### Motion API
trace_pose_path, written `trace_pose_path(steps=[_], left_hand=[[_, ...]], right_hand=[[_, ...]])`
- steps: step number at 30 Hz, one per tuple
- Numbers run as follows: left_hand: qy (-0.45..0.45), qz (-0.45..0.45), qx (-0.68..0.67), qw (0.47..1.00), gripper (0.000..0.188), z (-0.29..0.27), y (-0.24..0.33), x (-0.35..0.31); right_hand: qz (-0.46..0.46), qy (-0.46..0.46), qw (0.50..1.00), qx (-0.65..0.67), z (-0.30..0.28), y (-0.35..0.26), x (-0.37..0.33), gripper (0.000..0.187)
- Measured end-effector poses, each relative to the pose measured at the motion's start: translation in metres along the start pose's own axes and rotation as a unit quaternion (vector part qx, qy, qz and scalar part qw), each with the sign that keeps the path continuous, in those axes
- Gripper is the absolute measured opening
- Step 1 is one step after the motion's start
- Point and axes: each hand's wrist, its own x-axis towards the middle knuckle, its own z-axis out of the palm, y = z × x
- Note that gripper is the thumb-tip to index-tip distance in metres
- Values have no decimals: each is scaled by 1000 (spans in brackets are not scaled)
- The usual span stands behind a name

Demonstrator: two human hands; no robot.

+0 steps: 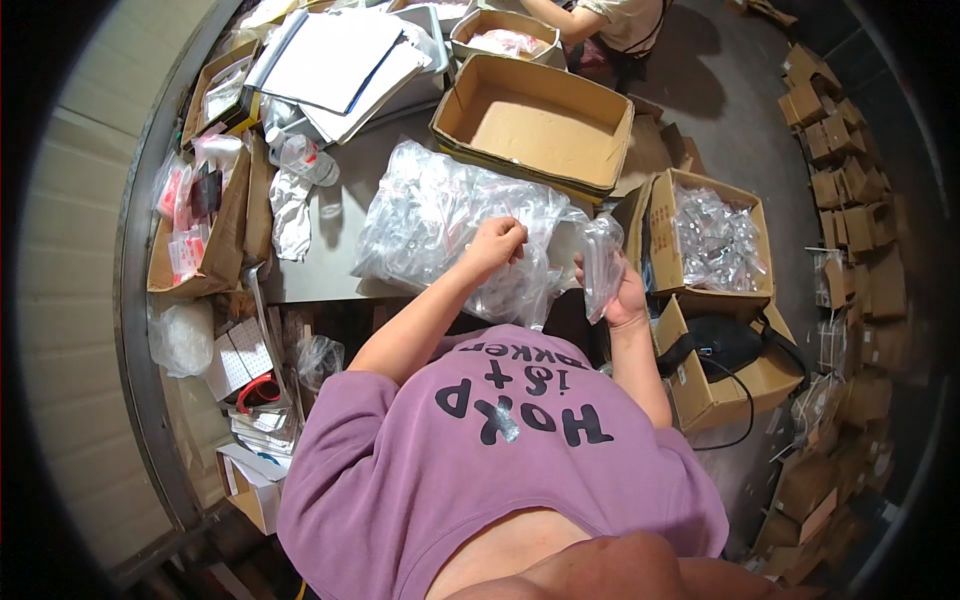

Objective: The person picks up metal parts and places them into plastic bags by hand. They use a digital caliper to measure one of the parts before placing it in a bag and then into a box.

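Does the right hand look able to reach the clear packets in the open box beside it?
Probably yes: the clear packets lie in an open-topped box near the right hand, but that hand holds clear bags and the box's wall stands between.

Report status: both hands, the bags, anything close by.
Left hand curled over pile of clear bags, contact unclear. Right hand gripping clear plastic bundle. Open cardboard box just beyond pile.

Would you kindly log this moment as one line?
Left hand: curled, over clear bag pile | Right hand: holds clear plastic packet | Beyond pile: open cardboard box
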Motion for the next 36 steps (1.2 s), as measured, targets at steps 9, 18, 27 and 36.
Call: trace_pose_path(steps=[9, 18, 27, 36], left_hand=[[-194, -169, -255, 932, 58, 21, 48, -44], [-224, -22, -395, 891, 43, 8, 45, -50], [-211, 88, -309, 923, 58, 17, 69, -68], [-188, 52, -239, 951, 47, 15, 71, -71]], right_hand=[[-74, -52, 907, -411, 82, 6, 4, 21], [-228, -97, 676, -694, 127, -7, -11, 31], [-81, -25, 963, -256, 127, 1, 1, 45], [-119, 35, 953, -278, 127, 2, 5, 35]])
